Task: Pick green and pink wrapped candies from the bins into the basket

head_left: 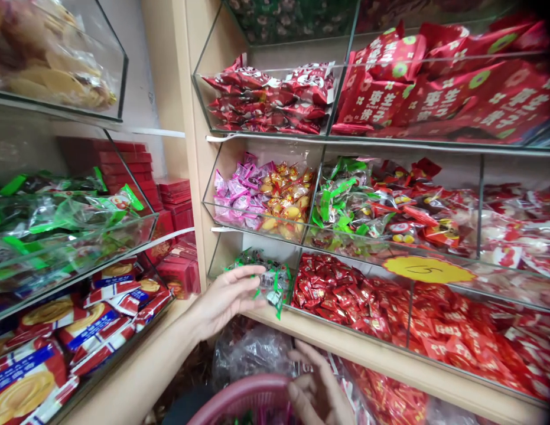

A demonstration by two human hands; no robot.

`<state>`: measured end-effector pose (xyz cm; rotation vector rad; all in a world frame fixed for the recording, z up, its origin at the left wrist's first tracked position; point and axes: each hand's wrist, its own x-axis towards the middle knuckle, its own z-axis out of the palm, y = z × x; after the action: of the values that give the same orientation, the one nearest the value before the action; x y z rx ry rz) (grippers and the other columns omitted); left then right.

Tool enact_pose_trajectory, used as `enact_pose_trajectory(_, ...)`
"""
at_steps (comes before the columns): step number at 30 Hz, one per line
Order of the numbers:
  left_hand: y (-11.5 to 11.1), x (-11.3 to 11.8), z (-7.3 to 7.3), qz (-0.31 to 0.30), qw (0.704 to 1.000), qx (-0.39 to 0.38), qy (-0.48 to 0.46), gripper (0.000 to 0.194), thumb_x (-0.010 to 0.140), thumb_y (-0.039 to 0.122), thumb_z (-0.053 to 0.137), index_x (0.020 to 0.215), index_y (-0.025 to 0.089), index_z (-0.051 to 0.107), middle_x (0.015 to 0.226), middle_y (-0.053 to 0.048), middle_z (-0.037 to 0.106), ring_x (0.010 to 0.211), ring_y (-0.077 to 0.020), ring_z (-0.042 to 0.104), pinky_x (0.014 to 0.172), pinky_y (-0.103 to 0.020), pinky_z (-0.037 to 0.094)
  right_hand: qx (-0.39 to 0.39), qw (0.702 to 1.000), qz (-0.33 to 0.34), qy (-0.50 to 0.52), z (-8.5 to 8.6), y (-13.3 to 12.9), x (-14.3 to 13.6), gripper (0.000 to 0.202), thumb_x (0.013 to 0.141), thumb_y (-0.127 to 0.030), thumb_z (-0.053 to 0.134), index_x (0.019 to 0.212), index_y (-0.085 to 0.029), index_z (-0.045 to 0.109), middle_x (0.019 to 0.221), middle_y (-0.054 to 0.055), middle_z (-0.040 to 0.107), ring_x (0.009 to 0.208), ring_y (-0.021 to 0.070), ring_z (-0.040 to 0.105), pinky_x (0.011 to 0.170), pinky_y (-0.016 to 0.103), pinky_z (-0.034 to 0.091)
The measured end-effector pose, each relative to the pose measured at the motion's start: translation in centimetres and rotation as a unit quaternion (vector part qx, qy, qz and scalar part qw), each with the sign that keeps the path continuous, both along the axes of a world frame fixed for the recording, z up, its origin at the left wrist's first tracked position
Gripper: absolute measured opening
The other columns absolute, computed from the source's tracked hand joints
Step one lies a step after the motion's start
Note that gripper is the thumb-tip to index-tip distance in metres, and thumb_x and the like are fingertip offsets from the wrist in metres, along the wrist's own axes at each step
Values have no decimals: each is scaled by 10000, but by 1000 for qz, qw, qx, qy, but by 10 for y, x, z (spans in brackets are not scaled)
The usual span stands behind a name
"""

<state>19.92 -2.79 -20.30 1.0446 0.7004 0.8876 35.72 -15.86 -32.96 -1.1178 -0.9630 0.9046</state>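
Observation:
My left hand point(233, 298) reaches to the small bottom compartment at the centre, its fingers closed on green-and-clear wrapped candy point(275, 292); part of the candy hangs over the compartment's front edge. More of the same candy point(252, 257) lies behind the fingers. Low in the view, my right hand point(321, 386) is beside the rim of a pink plastic basket point(239, 386), fingers curved and apart with nothing seen between them. Some wrapped pieces show inside the basket, mostly cut off by the lower edge.
Red-wrapped candies point(332, 292) fill the bins to the right, below a yellow price tag point(429, 269). Clear dividers and a wooden ledge point(345, 339) bound the bins. Packaged biscuits point(93, 319) lie at left. A clear plastic bag point(252, 354) is under the ledge.

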Motion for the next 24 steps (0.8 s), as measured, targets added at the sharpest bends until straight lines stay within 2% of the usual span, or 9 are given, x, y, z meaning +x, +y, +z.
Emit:
enact_pose_trajectory(2,-25,-1,-7,-31,999,-21,-1,320,735,221,690,1048,182,636,940,-50,633,840,-141,605,759,-309,569,3,998,11,60,11,-2,-3,581,699,-438,700,1222,-333,469,1146,81,587,586,119,573,505,247,444)
enact_pose_trajectory(5,-51,1,-20,-79,996,-46,16,300,733,246,692,1020,179,636,964,-53,633,826,-151,618,733,-303,565,7,992,39,123,25,-4,-7,644,647,-406,753,1218,-322,466,1158,72,565,681,138,594,615,279,485)
enact_pose_trajectory(7,-61,4,-28,-104,993,-56,30,287,728,253,695,995,168,636,986,-60,630,826,-157,620,729,-299,558,2,988,63,144,29,-5,-8,602,632,-373,770,1169,-297,507,1102,61,592,727,149,599,677,292,493)
enact_pose_trajectory(9,-65,6,-34,-108,992,-50,35,279,732,263,690,985,160,632,999,-64,621,836,-158,612,728,-297,553,-11,986,80,145,28,-5,-7,493,640,-345,769,1078,-267,557,958,40,635,772,168,606,717,298,493)
enact_pose_trajectory(13,-70,7,-39,-97,994,-37,32,275,758,278,662,1005,170,614,999,-61,607,858,-170,603,742,-322,545,-30,991,85,98,22,-6,-2,402,661,-327,756,1008,-238,574,778,7,620,769,181,596,729,308,496)
enact_pose_trajectory(16,-74,2,-40,-83,996,-32,23,293,779,276,638,1054,185,592,1046,-68,592,895,-186,606,793,-349,529,-38,990,119,58,24,-8,4,407,697,-319,727,1054,-250,545,805,2,610,726,167,580,736,323,500)
enact_pose_trajectory(19,-77,-6,-40,-42,998,-54,-14,305,788,252,625,1083,203,568,1063,-64,593,935,-188,606,870,-366,490,-41,988,140,45,34,-11,6,415,712,-306,714,1077,-269,519,932,16,616,766,159,593,759,312,495)
enact_pose_trajectory(22,-80,-13,-38,-10,993,-112,-44,201,774,255,624,965,211,579,957,-24,609,882,-174,615,838,-366,498,-37,988,145,46,43,-13,4,427,707,-292,718,1081,-275,511,1010,25,615,902,171,599,803,292,480)
enact_pose_trajectory(24,-84,-16,-34,9,993,-120,-7,133,773,311,617,796,190,568,832,9,602,755,-131,607,703,-272,512,-31,986,157,48,47,-15,3,434,698,-273,724,1079,-276,516,1024,23,622,976,172,586,841,286,465)
